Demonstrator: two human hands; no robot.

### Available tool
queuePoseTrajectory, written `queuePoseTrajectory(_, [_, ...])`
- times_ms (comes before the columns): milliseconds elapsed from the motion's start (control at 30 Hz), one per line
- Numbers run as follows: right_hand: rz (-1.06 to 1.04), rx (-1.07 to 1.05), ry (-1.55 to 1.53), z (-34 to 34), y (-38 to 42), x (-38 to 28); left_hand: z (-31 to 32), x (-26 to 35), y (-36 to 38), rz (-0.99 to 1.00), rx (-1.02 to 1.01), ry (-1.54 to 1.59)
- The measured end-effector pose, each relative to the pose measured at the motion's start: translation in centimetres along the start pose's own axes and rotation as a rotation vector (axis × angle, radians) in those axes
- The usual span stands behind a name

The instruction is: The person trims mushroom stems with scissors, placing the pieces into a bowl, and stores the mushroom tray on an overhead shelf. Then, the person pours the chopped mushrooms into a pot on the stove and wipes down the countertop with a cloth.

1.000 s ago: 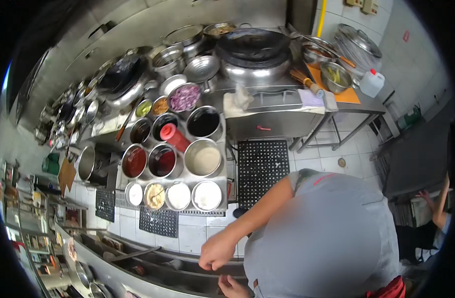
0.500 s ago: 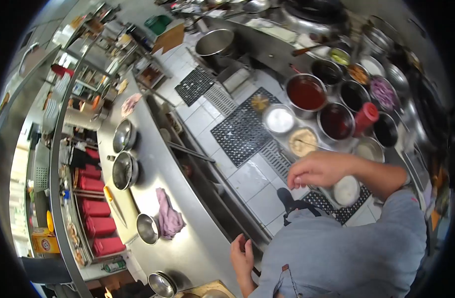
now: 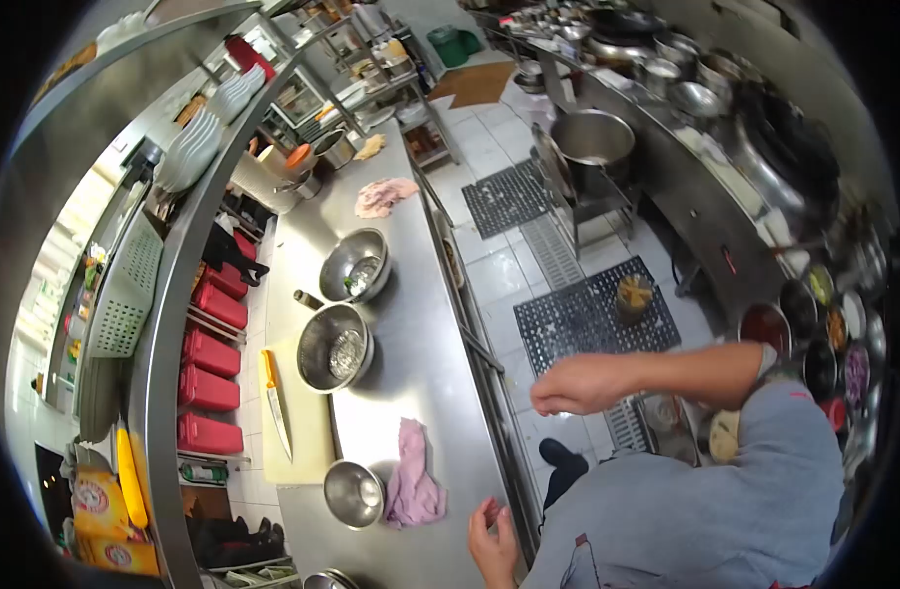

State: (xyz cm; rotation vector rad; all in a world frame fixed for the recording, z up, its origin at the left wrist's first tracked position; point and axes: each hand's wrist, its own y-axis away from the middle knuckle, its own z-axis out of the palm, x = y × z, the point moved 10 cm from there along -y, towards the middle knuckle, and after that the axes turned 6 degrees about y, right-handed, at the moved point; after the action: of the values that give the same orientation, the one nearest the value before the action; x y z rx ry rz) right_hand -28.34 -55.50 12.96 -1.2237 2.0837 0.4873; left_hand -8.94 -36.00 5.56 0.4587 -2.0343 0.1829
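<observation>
My right hand (image 3: 584, 383) is over the floor between the two counters, fingers pressed together; I cannot make out anything in them. Lower down, beside the edge of the steel counter (image 3: 411, 353), my left hand (image 3: 493, 542) is empty, its fingers loosely curved and apart. Nearest to it lies a crumpled purple cloth (image 3: 415, 479), with a small steel bowl (image 3: 352, 495) beside it. Farther along stand two larger steel mixing bowls (image 3: 316, 346), the far one holding a bit of something green. A yellow-handled knife (image 3: 277, 412) rests on a pale cutting board (image 3: 306, 442).
To the right are a pan of red sauce (image 3: 765, 330) and a container of chopped purple onion (image 3: 855, 371). A large stock pot (image 3: 592, 137) stands past the black floor mats (image 3: 558, 319). An overhead shelf (image 3: 165, 393) runs along the left.
My view has swung left toward the counter with the mixing bowls. The sauce pans have shifted to the right edge, and my right hand is away from the white and tan containers.
</observation>
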Motion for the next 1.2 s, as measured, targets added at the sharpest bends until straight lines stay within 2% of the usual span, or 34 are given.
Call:
queuePoseTrajectory(100, [0.133, 0.127, -0.032, -1.9, -0.2, 5.2, 2.2, 0.5, -6.9, 0.074, -0.02, 0.085])
queuePoseTrajectory(200, [0.402, 0.182, -0.096, -5.6, 1.9, 10.8, 4.8, 4.2, -13.9, 0.128, -0.093, 0.128])
queuePoseTrajectory(300, [0.618, 0.362, -0.121, -10.2, 4.0, 16.4, 7.4, 6.5, -19.7, 0.177, -0.156, 0.09])
queuePoseTrajectory(433, [0.699, 0.463, -0.173, -13.7, 3.9, 25.6, 11.5, 7.8, -27.3, 0.232, -0.183, -0.038])
queuePoseTrajectory(567, [0.605, 0.442, 0.026, -18.2, -0.8, 31.8, 15.2, 11.4, -34.9, 0.266, -0.119, -0.155])
queuePoseTrajectory(667, [0.534, 0.325, -0.062, -20.9, -5.7, 35.3, 17.7, 15.6, -39.5, 0.256, -0.12, -0.116])
queuePoseTrajectory(833, [0.303, 0.142, -0.115, -24.6, -14.9, 38.7, 20.0, 16.5, -45.9, 0.164, -0.041, -0.146])
queuePoseTrajectory(933, [0.199, 0.122, -0.108, -29.3, -20.8, 40.8, 22.4, 16.9, -50.6, 0.143, -0.042, -0.117])
queuePoseTrajectory(1067, [0.205, 0.18, -0.034, -35.3, -27.3, 47.0, 25.9, 18.4, -59.9, 0.147, -0.05, -0.073])
queuePoseTrajectory(1133, [0.248, 0.204, 0.002, -38.5, -28.1, 51.4, 27.5, 19.3, -66.3, 0.239, -0.069, -0.161])
queuePoseTrajectory(1167, [0.317, 0.202, 0.006, -39.8, -28.0, 54.2, 28.5, 19.7, -69.0, 0.271, -0.074, -0.198])
queuePoseTrajectory(1200, [0.386, 0.197, 0.005, -40.6, -27.4, 56.9, 29.0, 20.8, -71.9, 0.258, -0.037, -0.057])
